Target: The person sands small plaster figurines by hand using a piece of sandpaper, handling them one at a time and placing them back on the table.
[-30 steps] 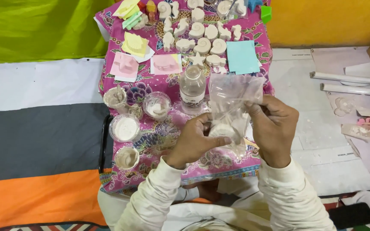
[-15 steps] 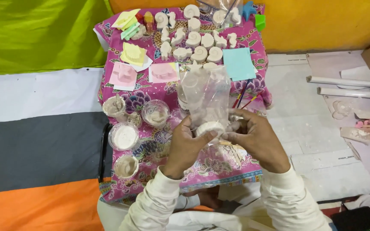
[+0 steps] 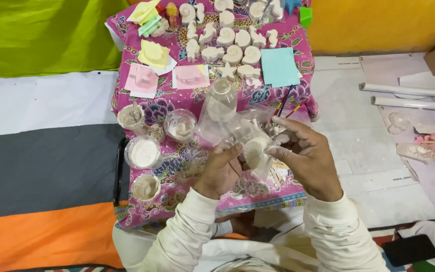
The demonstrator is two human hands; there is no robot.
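Note:
Both my hands hold a clear plastic bag (image 3: 237,132) with a small round white plaster piece (image 3: 256,152) inside it. My left hand (image 3: 222,168) grips the bag's lower part from the left, fingers pinched around the piece. My right hand (image 3: 305,156) pinches the bag from the right, fingers at its upper edge. The bag is tilted toward the left and lies in front of a clear plastic bottle (image 3: 221,98) standing on the pink patterned cloth (image 3: 197,171).
Several white plaster shell and star casts (image 3: 232,48) lie at the far end of the cloth, with pastel moulds (image 3: 142,79) and a light blue sheet (image 3: 279,66). Several clear cups of white paste (image 3: 143,152) stand at the left. Paintbrushes (image 3: 284,103) lie near my right hand. Paper rolls (image 3: 409,90) lie on the floor at right.
The bag has dropped from upright to tilted left and crumpled. My hands have closed in around the piece inside it. The camera view has shifted slightly.

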